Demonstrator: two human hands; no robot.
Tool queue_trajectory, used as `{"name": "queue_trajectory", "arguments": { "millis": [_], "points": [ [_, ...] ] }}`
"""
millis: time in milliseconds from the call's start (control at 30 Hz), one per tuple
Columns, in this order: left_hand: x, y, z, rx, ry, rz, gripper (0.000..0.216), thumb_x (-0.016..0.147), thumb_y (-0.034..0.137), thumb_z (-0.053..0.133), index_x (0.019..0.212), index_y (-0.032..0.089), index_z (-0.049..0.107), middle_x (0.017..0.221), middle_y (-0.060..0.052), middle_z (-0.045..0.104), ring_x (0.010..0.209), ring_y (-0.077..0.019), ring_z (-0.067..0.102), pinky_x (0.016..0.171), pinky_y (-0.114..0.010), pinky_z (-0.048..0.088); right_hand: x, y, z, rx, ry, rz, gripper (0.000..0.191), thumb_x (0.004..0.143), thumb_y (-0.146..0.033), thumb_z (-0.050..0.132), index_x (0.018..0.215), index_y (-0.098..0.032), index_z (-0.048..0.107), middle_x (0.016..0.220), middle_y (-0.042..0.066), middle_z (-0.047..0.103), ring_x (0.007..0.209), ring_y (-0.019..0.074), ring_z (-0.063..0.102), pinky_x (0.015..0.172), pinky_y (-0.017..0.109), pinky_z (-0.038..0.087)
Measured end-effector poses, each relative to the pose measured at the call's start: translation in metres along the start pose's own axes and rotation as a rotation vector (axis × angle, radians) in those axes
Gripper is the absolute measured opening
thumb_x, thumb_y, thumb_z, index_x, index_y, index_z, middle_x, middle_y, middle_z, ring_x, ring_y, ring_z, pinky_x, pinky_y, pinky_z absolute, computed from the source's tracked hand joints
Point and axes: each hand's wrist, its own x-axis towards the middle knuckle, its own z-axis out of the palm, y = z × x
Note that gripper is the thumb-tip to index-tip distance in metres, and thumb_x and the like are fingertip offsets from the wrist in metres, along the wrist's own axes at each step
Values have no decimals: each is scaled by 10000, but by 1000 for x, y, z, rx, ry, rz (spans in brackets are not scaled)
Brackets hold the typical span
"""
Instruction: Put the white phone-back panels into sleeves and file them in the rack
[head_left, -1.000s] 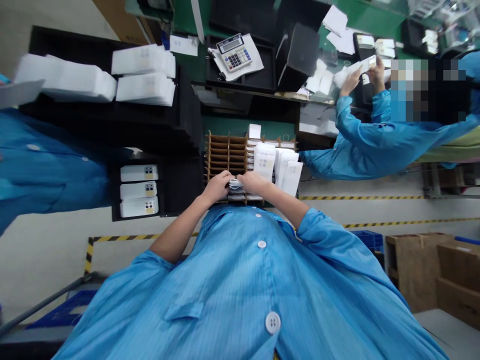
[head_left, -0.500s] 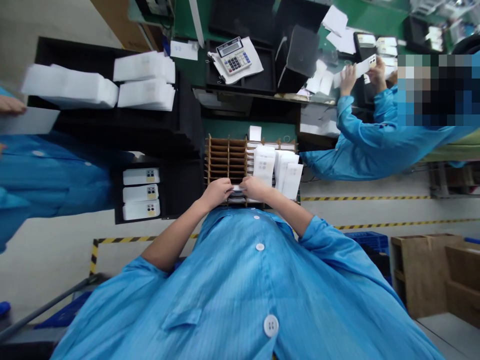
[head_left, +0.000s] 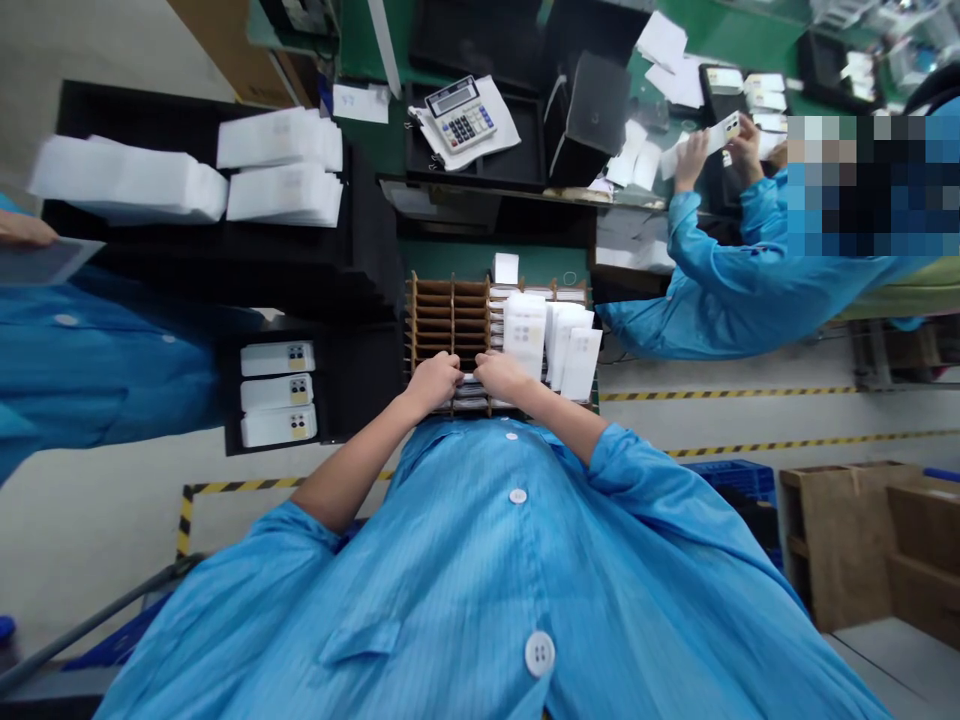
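My left hand [head_left: 436, 381] and my right hand [head_left: 501, 377] are both closed in a pinch at the near end of a brown cardboard divider box [head_left: 433, 312]. Between them, they grip opposite ends of a thin white packet [head_left: 469, 379], low in a slot of the middle column. More thin packets lie flat in the slots just below it. Beside my right hand, long white sleeves [head_left: 525, 335] rest on top of the box's right column; phone back covers with camera openings show faintly through them. Several slots beyond my hands show bare brown dividers.
Left of the box, a black tray [head_left: 360, 385] holds phone covers [head_left: 277, 391]; stacked white sleeves [head_left: 281, 190] lie above on black trays. A calculator [head_left: 461, 115] sits on the bench behind. One co-worker's hand [head_left: 26, 230] shows at left; another person's hands [head_left: 690, 160] hold a cover at right.
My hands stay at the same slot with the packet, shifting only slightly. The left co-worker's sheet has moved a little left and tilted. The whole view has drifted slightly.
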Motion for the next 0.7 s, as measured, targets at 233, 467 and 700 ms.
{"name": "queue_trajectory", "arguments": {
  "millis": [233, 467, 700],
  "points": [
    [22, 5, -1, 184, -164, -117, 126, 810, 97, 663, 767, 166, 760, 834, -134, 727, 826, -280, 707, 662, -322, 454, 10, -13, 9, -34, -3, 10, 355, 1071, -142, 463, 1163, -115, 805, 1189, 220, 727, 1078, 303, 732, 832, 348, 541],
    [24, 12, -8, 249, -165, -85, 224, 872, 74, 560, 785, 138, 756, 808, -171, 747, 811, -295, 735, 667, -330, 483, 2, -15, 4, 60, 59, 2, 330, 1049, -126, 477, 1124, -124, 798, 1170, 194, 732, 1074, 282, 732, 873, 348, 553],
    [-9, 43, -10, -24, 174, -43, 287, 1026, 303, 538, 922, 239, 797, 874, -81, 750, 864, -228, 711, 718, -313, 520, -94, 59, 32, 289, 761, 839, 461, 1086, -385, 434, 1418, -113, 601, 1474, 276, 548, 1439, 350, 495, 1164, 487, 449]
  ]
}}
